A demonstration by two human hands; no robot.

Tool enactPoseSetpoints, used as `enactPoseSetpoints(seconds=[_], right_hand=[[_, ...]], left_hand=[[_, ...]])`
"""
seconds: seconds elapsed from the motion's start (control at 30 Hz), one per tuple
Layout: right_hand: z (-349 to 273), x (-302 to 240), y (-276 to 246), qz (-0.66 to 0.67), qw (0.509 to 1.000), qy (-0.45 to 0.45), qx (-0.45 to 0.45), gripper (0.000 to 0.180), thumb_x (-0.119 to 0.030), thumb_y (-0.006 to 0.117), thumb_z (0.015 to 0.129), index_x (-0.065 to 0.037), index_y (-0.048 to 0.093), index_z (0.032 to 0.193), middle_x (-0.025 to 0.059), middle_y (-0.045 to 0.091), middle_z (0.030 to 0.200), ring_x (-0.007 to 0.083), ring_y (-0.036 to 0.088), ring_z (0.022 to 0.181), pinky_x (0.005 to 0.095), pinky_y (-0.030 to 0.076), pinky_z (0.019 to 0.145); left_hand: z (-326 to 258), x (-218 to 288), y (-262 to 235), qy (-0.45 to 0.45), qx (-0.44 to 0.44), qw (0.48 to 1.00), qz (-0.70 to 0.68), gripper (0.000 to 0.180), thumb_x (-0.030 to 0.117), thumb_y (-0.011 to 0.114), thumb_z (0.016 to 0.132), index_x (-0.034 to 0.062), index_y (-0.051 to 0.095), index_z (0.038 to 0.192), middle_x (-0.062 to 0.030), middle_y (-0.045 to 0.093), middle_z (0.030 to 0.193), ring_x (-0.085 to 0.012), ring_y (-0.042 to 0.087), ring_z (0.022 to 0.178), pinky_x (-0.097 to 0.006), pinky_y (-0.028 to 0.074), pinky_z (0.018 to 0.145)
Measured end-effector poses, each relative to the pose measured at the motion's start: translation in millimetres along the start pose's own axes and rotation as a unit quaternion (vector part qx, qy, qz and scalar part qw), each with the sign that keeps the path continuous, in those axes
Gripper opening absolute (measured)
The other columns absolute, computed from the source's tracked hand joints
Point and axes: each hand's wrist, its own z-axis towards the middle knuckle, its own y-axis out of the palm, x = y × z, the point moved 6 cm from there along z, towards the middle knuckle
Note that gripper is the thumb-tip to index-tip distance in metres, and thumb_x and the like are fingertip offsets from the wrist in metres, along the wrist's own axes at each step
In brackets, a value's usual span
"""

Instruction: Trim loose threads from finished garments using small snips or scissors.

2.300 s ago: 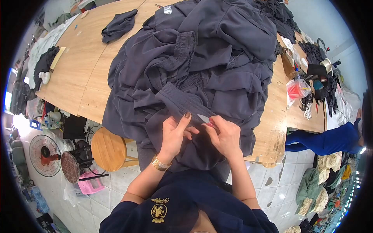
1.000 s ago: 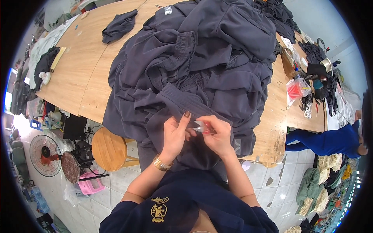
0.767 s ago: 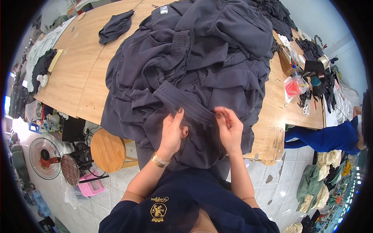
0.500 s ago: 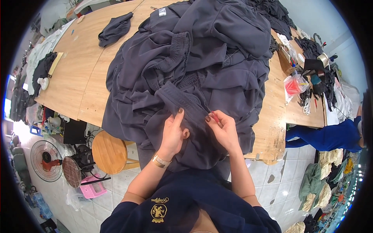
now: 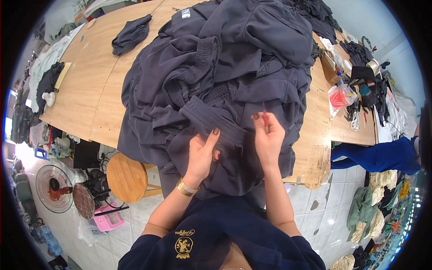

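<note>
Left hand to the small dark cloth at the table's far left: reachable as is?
Probably not. The left hand is pinching the ribbed waistband at the near edge; the cloth lies far across bare table, likely needing a lean.

Dark grey garment (image 5: 211, 121) — ribbed waistband up, bunched at table edge.

A garment workshop — dark garments (image 5: 225, 76) heaped on a long wooden table (image 5: 92, 90).
</note>
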Motion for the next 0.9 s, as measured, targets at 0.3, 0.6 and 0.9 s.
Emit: enactPoseSetpoints(seconds=[0.3, 0.6, 0.9], right_hand=[[-21.4, -11.0, 8.6, -0.019, 0.999, 0.015, -0.041, 0.012, 0.000, 0.060, 0.085, 0.003, 0.060, 0.097, 0.0017, 0.062, 0.074, 0.0021, 0.053, 0.063, 0.0184, 0.043, 0.057], [-40.6, -9.2, 10.0, -0.076, 0.991, 0.085, -0.077, 0.012, -0.006, 0.061, 0.081, 0.004, 0.064, 0.087, 0.0042, 0.059, 0.059, 0.0018, 0.051, 0.057, 0.0215, 0.041, 0.051], [-42.9, -31.2, 18.8, -0.218, 0.969, -0.077, -0.080, 0.017, -0.004, 0.063, 0.077, 0.002, 0.057, 0.092, 0.0155, 0.063, 0.069, 0.0206, 0.066, 0.061, 0.0306, 0.049, 0.055]], left_hand=[[-2.6, -0.7, 0.9, 0.021, 0.001, 0.999, 0.040, 0.020, 0.022, 0.061, 0.091, 0.0020, 0.057, 0.093, -0.0009, 0.059, 0.077, -0.0060, 0.054, 0.054, -0.018, 0.043, 0.046], [-10.5, -3.5, 13.5, 0.122, 0.003, 0.990, 0.069, 0.018, 0.013, 0.060, 0.091, -0.0052, 0.060, 0.091, -0.0119, 0.067, 0.084, -0.0167, 0.067, 0.073, -0.025, 0.054, 0.063], [-12.6, -9.4, 11.1, 0.169, 0.016, 0.976, 0.138, 0.020, 0.012, 0.059, 0.091, -0.0071, 0.062, 0.096, -0.0092, 0.068, 0.088, -0.0138, 0.065, 0.080, -0.025, 0.051, 0.074]])
